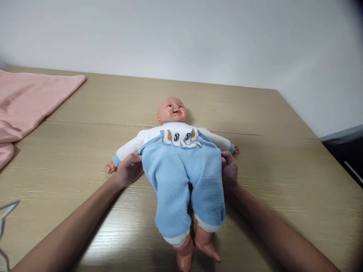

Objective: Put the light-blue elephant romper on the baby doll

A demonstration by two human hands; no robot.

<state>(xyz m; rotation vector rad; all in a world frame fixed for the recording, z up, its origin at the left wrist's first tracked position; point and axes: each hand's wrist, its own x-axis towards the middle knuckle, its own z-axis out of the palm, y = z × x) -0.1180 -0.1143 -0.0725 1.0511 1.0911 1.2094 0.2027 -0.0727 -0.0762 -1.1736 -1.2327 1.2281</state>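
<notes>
On its back on the table lies a baby doll [172, 110], head away from me and bare feet toward me. It wears a white top [129, 146] with blue cuffs and light blue fleece pants [172, 189] with white hems. An embroidered animal face shows at the chest. My left hand [129, 169] is closed on the waist edge of the pants at the doll's left-hand side in view. At the opposite side, my right hand [229, 170] is closed on the same waistband, its fingers partly hidden behind the fabric.
A pink cloth [31, 102] lies spread at the table's left. Part of a thin pale wire-like object [8, 207] shows at the lower left edge. The wooden table [283, 158] meets a white wall behind, and something dark [344, 147] stands beyond its right edge.
</notes>
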